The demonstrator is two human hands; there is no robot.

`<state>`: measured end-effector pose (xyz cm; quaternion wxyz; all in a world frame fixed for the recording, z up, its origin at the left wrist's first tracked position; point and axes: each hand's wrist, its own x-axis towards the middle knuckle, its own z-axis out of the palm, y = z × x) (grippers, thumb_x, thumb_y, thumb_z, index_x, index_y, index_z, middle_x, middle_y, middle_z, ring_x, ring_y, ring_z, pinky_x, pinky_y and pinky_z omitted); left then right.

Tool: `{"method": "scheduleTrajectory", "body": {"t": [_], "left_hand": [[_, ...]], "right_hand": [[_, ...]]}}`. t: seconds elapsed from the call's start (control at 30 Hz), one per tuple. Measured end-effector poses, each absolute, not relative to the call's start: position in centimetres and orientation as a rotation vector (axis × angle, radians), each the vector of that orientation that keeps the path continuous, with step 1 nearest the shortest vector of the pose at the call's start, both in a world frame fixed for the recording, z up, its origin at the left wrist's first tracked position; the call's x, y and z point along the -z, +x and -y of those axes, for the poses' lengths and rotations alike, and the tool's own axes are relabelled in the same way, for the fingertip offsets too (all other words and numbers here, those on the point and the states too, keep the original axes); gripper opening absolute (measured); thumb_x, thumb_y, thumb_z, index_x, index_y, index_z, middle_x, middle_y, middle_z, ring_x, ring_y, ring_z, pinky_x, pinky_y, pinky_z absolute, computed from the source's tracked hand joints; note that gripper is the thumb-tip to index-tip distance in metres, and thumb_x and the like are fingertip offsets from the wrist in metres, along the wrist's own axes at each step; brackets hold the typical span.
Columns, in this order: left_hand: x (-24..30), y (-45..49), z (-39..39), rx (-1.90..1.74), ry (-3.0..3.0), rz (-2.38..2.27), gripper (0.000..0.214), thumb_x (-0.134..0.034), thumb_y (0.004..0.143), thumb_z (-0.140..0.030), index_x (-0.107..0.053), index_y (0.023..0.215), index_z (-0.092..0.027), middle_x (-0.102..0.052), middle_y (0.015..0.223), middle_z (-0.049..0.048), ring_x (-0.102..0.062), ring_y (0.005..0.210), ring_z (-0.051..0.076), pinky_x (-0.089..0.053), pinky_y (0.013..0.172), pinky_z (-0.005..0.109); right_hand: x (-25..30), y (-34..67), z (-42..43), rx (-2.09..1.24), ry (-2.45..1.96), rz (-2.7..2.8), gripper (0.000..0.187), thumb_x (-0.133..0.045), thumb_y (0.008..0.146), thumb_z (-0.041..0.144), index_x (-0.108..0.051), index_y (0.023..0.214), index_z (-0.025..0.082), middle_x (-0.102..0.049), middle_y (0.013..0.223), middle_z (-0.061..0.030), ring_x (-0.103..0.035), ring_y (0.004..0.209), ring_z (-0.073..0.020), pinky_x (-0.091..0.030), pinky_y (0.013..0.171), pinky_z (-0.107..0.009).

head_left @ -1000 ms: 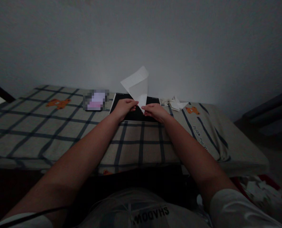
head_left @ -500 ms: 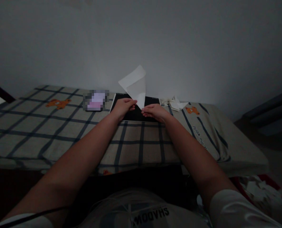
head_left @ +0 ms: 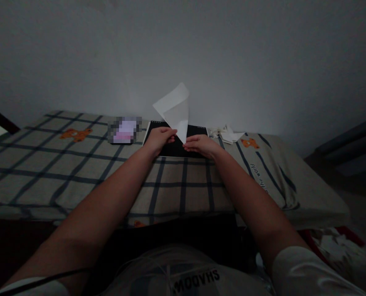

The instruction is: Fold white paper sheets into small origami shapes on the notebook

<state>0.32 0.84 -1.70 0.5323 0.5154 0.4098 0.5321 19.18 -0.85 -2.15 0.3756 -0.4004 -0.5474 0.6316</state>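
A white sheet of paper (head_left: 178, 109), partly folded over and narrowing to a point at the bottom, stands up between my hands. My left hand (head_left: 160, 139) pinches its lower left edge between thumb and fingers. At the bottom tip, my right hand (head_left: 201, 144) is closed on the paper with its fingertips. Beneath both hands lies a black board or pad (head_left: 173, 151) with a pale border and small white marks along its far edge.
A phone (head_left: 125, 130) with a blurred-out screen lies left of the black board. Paper scraps (head_left: 229, 135) lie to its right on the checked tablecloth (head_left: 87, 168). The wall (head_left: 183, 49) rises behind the table. At lower right, a red container (head_left: 309, 238) holds crumpled white paper.
The paper has shifted very slightly to the left in my fingers. Both hands stay nearly where they were.
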Motion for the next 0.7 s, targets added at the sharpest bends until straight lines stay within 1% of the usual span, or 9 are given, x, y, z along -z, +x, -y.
{"method": "scheduleTrajectory", "body": {"t": [0.1, 0.2, 0.3, 0.4, 0.53, 0.7], "left_hand": [[1.78, 0.31, -0.92, -1.272, 1.228, -0.981, 0.018, -0.075, 0.063, -0.027, -0.064, 0.064, -0.013, -0.062, 0.065, 0.0028, -0.053, 0.056, 0.007, -0.047, 0.055, 0.019], [1.96, 0.3, -1.08, -1.266, 1.234, -1.001, 0.018, -0.075, 0.064, -0.028, -0.064, 0.064, -0.013, -0.062, 0.065, 0.0027, -0.053, 0.056, 0.007, -0.047, 0.055, 0.018], [2.15, 0.29, -1.22, -1.247, 1.235, -1.012, 0.018, -0.075, 0.064, -0.028, -0.064, 0.064, -0.013, -0.063, 0.066, 0.003, -0.054, 0.056, 0.007, -0.048, 0.056, 0.018], [2.23, 0.35, -1.14, -1.216, 1.234, -0.983, 0.018, -0.076, 0.062, -0.027, -0.065, 0.065, -0.012, -0.062, 0.066, 0.0028, -0.055, 0.057, 0.007, -0.048, 0.056, 0.018], [2.07, 0.48, -0.79, -1.172, 1.234, -0.947, 0.018, -0.076, 0.062, -0.025, -0.066, 0.067, -0.011, -0.062, 0.066, 0.0023, -0.056, 0.059, 0.007, -0.048, 0.057, 0.017], [1.78, 0.55, -0.47, -1.142, 1.223, -0.94, 0.015, -0.075, 0.065, -0.022, -0.066, 0.068, -0.011, -0.061, 0.066, 0.0019, -0.056, 0.061, 0.007, -0.049, 0.06, 0.017]], "right_hand": [[2.04, 19.15, 0.96, -1.61, -1.002, 1.449, 0.015, -0.072, 0.064, 0.013, -0.065, 0.076, 0.016, -0.067, 0.073, -0.0018, -0.061, 0.068, -0.0096, -0.051, 0.068, -0.022], [1.82, 19.09, 1.11, -1.616, -1.002, 1.48, 0.014, -0.073, 0.064, 0.014, -0.064, 0.074, 0.015, -0.065, 0.072, -0.0018, -0.061, 0.067, -0.0093, -0.051, 0.067, -0.021], [1.7, 18.98, 1.11, -1.615, -1.008, 1.451, 0.012, -0.071, 0.069, 0.021, -0.063, 0.075, 0.015, -0.065, 0.074, -0.0036, -0.06, 0.067, -0.0096, -0.052, 0.067, -0.022], [1.84, 18.83, 0.89, -1.559, -0.996, 1.395, 0.014, -0.069, 0.073, 0.028, -0.063, 0.074, 0.016, -0.063, 0.073, -0.0032, -0.058, 0.064, -0.0089, -0.052, 0.065, -0.022], [2.07, 18.65, 0.62, -1.517, -1.014, 1.332, 0.013, -0.071, 0.07, 0.025, -0.062, 0.072, 0.016, -0.062, 0.07, -0.002, -0.056, 0.062, -0.0083, -0.051, 0.061, -0.021], [1.9, 18.43, 0.8, -1.498, -1.07, 1.278, 0.01, -0.069, 0.071, 0.02, -0.061, 0.069, 0.015, -0.06, 0.065, 0.0, -0.053, 0.059, -0.0067, -0.049, 0.059, -0.02]]}}
